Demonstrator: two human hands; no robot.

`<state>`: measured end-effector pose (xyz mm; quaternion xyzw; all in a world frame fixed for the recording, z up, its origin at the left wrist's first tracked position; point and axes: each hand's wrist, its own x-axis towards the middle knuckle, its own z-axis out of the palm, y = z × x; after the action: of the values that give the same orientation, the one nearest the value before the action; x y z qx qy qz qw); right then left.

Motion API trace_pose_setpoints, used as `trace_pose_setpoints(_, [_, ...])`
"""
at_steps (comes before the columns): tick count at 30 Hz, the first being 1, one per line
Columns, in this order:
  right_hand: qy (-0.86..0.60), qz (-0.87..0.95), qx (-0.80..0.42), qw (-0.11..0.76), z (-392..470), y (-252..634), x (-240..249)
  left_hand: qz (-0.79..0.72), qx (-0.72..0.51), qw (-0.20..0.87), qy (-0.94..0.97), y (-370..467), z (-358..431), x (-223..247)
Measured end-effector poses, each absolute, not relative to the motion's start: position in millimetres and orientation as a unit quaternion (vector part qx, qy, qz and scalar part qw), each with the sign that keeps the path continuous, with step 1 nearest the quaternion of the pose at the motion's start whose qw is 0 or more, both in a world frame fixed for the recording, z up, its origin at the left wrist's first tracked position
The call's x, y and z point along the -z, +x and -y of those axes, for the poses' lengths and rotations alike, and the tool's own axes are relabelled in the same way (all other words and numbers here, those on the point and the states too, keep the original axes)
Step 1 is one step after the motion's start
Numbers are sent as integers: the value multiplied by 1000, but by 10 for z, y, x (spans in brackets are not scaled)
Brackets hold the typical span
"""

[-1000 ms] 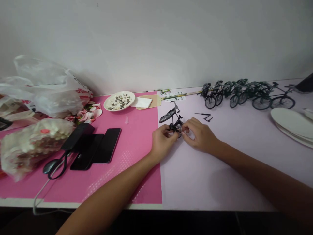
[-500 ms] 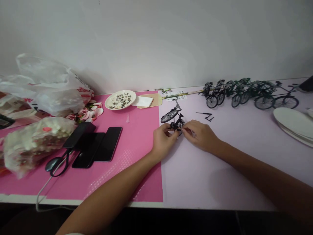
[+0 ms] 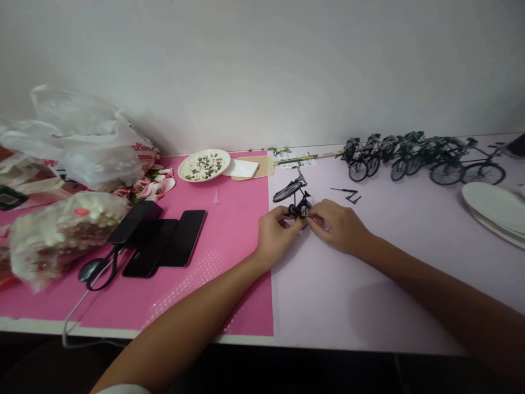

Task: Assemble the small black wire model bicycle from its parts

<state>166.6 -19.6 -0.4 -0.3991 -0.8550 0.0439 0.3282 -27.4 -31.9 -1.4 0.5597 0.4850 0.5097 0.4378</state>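
Note:
A small black model bicycle [image 3: 289, 190] is tilted up between my hands over the seam of the pink and lilac table covering. My left hand [image 3: 276, 232] grips its lower part, thumb and fingers closed around it. Against the bike's near wheel, my right hand [image 3: 337, 223] has its thumb and fingertips pinched together; whether a small part is between them is hidden. Beyond my right hand lie thin black bicycle parts [image 3: 351, 195]. Farther back, several finished-looking model bicycles [image 3: 479, 167] stand in a row by the wall.
A plate of small pieces [image 3: 185, 171] stands at the back beside a white pad [image 3: 245, 169]. Leftward are two phones [image 3: 186, 236], a black box [image 3: 133, 224], a cable [image 3: 76, 306], a filled clear bag [image 3: 61, 235] and a white plastic bag [image 3: 94, 139]. Stacked white plates [image 3: 494, 205] sit right.
The view has shifted slightly. Both hands stay at the model bicycle with almost the same grip, and the bike's tilt is nearly unchanged.

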Motion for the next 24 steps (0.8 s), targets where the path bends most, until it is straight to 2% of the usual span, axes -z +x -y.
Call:
trace_pose_setpoints(7, [-412,855,-67,308,189,1699,23,-487,-512,440,554,-271,323,4])
trace_pose_setpoints(17, [-379,848,-11,370,213,1639,-10,-489,-508,436,559,-275,328,-8])
trace_pose_setpoints(24, [-400,848,-35,347,208,1652,-13,-493,-508,435,557,-267,322,-8])
